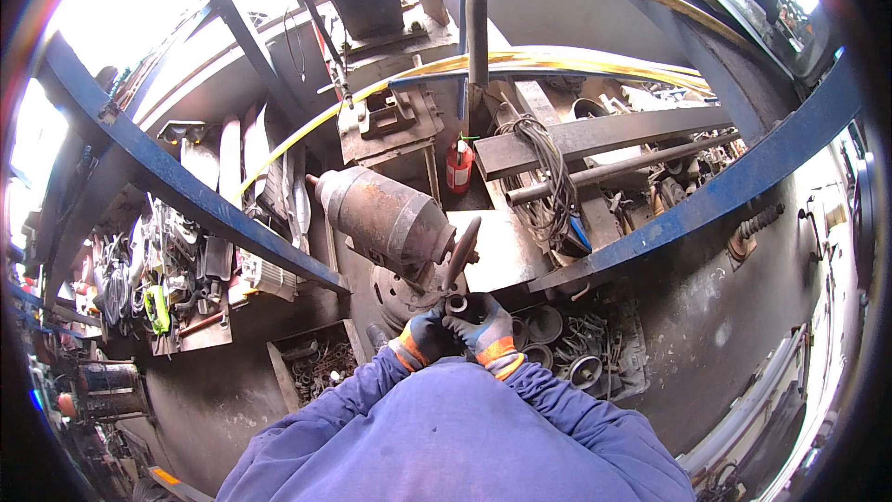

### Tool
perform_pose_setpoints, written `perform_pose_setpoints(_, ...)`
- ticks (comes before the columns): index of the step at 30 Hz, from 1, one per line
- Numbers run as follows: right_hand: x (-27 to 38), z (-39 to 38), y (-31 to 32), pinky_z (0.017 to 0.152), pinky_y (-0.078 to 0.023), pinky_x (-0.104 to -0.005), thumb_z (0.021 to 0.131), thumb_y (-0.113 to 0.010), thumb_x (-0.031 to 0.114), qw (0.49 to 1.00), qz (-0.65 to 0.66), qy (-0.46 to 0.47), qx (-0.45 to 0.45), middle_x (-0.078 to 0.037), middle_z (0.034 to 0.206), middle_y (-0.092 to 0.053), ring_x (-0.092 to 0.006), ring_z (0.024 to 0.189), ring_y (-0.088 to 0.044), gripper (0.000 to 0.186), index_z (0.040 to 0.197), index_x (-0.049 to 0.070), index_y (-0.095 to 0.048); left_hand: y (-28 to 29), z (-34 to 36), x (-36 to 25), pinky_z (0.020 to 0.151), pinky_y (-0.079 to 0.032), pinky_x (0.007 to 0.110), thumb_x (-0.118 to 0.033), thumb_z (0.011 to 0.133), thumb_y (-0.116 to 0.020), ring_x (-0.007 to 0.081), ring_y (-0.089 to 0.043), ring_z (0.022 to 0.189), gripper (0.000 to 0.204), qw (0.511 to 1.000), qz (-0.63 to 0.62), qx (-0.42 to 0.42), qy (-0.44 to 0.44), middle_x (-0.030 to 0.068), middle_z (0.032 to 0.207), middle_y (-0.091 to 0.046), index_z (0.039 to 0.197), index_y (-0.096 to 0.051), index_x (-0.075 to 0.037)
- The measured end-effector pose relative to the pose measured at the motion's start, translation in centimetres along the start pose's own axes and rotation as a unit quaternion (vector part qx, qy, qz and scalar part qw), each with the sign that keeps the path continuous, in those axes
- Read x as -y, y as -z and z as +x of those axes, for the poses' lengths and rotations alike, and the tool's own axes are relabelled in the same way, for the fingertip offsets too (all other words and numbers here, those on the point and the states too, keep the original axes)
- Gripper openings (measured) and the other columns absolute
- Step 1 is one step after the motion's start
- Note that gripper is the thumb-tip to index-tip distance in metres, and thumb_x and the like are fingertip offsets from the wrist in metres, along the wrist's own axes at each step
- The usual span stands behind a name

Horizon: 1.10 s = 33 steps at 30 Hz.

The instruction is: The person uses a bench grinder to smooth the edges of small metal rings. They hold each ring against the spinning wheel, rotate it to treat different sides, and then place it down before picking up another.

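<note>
L gloved hand (425,335) curled beside small metal ring (455,304) – its grip hard to tell, R gloved hand (487,327) pinching same ring, ring near lower end of brown disc (460,256) – contact unclear, rusty motor (386,214) just behind, red extinguisher (458,167) farther back.

The wide head view looks steeply down over the torso (455,437) and forward. Left hand (426,333) and right hand (485,327) appear near, below centre; a blue beam (650,239) bows toward the rim.
</note>
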State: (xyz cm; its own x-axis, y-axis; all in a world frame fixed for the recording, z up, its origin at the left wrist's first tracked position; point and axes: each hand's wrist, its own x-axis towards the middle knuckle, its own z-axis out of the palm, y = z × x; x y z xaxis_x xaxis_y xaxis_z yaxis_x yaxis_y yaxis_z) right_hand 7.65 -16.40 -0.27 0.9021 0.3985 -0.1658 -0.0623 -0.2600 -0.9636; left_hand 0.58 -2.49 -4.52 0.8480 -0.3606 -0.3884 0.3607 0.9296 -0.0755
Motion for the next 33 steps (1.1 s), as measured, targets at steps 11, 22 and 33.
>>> perform_pose_setpoints(11,-1.2,1.6,-1.2,0.084,-0.054,-0.0309,0.074,-0.085,0.018,0.995,0.089,-0.008,0.046,-0.009,0.097,-0.074,-0.0170,0.087,-0.069,0.039,0.107,0.003,-0.071,2.5,0.2,-0.5,0.100,-0.045,0.048,-0.040,0.103,-0.039,0.0321,-0.061,0.108,0.049,0.996,0.014,0.067,-0.055,0.0197,0.115,-0.066,0.125,-0.057,0.001)
perform_pose_setpoints(22,-0.8,3.5,-2.4,0.080,-0.056,-0.0299,0.075,-0.084,0.005,0.965,0.211,-0.108,0.110,-0.009,0.097,-0.073,-0.0134,0.084,-0.066,0.035,0.106,-0.002,-0.070,0.4,-0.8,-1.2,0.101,-0.047,0.047,-0.027,0.104,-0.040,0.0315,-0.062,0.107,0.037,0.992,0.001,0.071,-0.102,0.0157,0.118,-0.066,0.126,-0.058,-0.005)
perform_pose_setpoints(33,-1.2,3.7,-2.1,0.067,-0.058,-0.0300,0.070,-0.088,0.006,0.938,0.293,-0.158,0.093,-0.012,0.092,-0.073,-0.0173,0.074,-0.068,0.040,0.103,-0.005,-0.068,-0.3,-0.8,-0.8,0.093,-0.052,0.039,-0.021,0.103,-0.044,0.0271,-0.064,0.099,0.030,0.992,0.034,0.021,-0.118,0.0136,0.108,-0.067,0.119,-0.061,-0.002)
